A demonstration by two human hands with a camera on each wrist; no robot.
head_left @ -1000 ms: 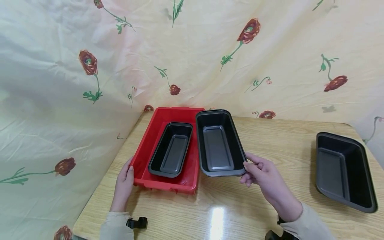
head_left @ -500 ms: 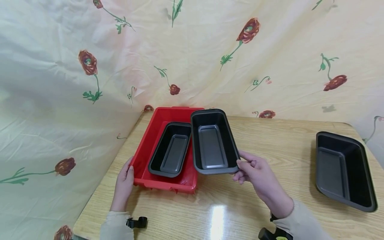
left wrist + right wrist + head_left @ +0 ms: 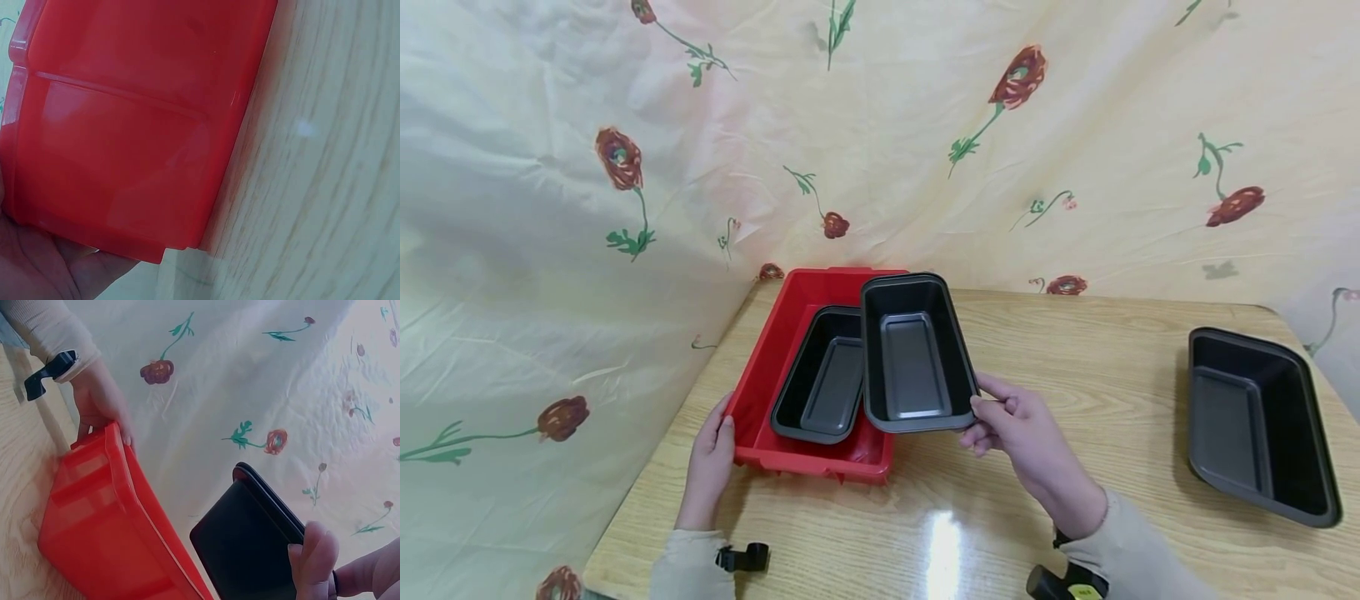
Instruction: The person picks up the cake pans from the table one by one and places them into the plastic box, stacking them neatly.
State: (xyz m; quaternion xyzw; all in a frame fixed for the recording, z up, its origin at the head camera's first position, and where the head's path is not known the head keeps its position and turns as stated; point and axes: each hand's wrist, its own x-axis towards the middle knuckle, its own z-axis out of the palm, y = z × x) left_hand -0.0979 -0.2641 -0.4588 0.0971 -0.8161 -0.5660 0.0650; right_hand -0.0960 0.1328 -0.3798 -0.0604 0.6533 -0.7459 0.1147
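My right hand (image 3: 1022,442) pinches the near right corner of a black loaf pan (image 3: 917,358), thumb on the rim. In the head view this pan overlaps the right side of a red plastic tray (image 3: 760,454). The right wrist view shows the held loaf pan (image 3: 250,544) raised beside the tray's wall (image 3: 94,512). A second loaf pan (image 3: 820,383) lies inside the tray, its right part hidden behind the held one. At the tray's near left corner my left hand (image 3: 709,450) grips the edge; the left wrist view has the tray's outer wall (image 3: 125,144) filling much of it.
Toward the right end of the wooden table (image 3: 1075,358) stands a third black loaf pan (image 3: 1262,425). A flower-printed cloth (image 3: 925,150) hangs along the back and left sides of the table.
My right hand has carried the loaf pan leftward, so that it covers more of the tray and part of the pan inside. The left hand and the tray have stayed put.
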